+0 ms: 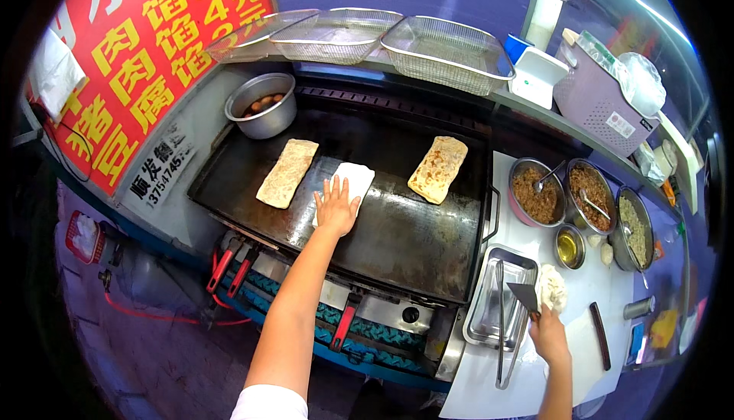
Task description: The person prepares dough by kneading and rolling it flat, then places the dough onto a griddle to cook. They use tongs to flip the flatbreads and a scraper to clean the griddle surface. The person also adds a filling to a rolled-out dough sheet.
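Note:
With fingers spread, my left hand [337,207] lies on a pale, uncooked flatbread [360,176] on the black griddle [401,242]. To its left rests a lightly browned flatbread [288,173]; a more browned one [439,168] lies at the griddle's right. My right hand [549,334] grips the handle of a metal scraper [523,295] over the right rim of a steel tray [476,328]. A lump of dough [552,287] lies just beyond that hand. Metal tongs [500,328] lie across the tray, and a dark rod [600,337] is on the white worktop.
A pot of eggs [261,124] stands at the griddle's back left corner. Wire baskets [444,55] line the shelf behind. Bowls of filling [536,193] and a small bowl of oil [569,247] stand at right. Red-handled tools [344,325] hang at the griddle's front.

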Tool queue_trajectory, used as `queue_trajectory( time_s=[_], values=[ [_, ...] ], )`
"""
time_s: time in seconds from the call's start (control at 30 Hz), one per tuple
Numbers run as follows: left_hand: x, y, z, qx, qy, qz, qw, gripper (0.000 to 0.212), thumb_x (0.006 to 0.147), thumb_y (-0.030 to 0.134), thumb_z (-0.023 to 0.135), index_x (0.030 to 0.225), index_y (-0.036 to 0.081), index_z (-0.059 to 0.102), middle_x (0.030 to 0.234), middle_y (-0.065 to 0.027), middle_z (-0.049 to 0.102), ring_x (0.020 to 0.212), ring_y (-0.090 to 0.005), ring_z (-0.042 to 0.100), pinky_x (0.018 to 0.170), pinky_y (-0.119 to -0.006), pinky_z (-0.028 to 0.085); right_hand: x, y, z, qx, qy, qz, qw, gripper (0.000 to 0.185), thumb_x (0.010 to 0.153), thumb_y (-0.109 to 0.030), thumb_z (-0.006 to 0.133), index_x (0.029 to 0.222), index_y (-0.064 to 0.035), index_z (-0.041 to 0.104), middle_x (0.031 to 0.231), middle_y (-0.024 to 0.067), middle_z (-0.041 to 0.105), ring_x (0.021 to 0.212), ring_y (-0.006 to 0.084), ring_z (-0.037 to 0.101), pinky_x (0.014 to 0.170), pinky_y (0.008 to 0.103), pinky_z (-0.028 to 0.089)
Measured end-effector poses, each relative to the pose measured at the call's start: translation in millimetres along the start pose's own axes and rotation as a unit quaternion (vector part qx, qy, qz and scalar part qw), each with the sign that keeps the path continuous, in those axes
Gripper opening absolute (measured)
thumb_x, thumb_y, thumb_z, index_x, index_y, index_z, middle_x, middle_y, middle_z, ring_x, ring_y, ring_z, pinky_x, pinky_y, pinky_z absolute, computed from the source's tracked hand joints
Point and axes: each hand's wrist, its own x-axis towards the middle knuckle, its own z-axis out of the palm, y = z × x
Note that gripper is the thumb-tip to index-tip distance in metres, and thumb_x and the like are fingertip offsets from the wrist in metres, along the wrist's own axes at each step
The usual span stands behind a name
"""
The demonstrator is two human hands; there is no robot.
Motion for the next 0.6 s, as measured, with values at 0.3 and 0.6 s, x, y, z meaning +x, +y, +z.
queue_trajectory(
  time_s=[0.3, 0.6],
  values=[
    [-22.9, 43.5, 11.3, 0.002, 0.011, -0.010, 1.000, 0.069, 0.094, 0.048, 0.037, 0.147, 0.006, 0.021, 0.155, -0.0132, 0.014, 0.142, -0.0352, 0.007, 0.113, -0.055, 0.007, 34.4, -66.0, -62.4, 0.178, 0.018, -0.216, 0.960, 0.042, 0.076, -0.007, 0.068, 0.116, -0.0025, 0.059, 0.086, 0.0129, 0.051, 0.073, 0.0265, 0.057, 0.068, 0.0353, 0.047],
    [-59.3, 65.2, -27.1, -0.058, -0.056, -0.018, 0.997, 0.084, 0.087, 0.045, 0.056, 0.146, -0.001, 0.017, 0.154, -0.0199, 0.011, 0.142, -0.0370, 0.004, 0.112, -0.055, 0.007, 236.5, -181.0, -7.8, 0.049, -0.008, -0.445, 0.894, 0.037, 0.070, -0.020, 0.072, 0.107, -0.0165, 0.067, 0.093, 0.0152, 0.060, 0.088, 0.0336, 0.059, 0.076, 0.0413, 0.049]
  ],
)
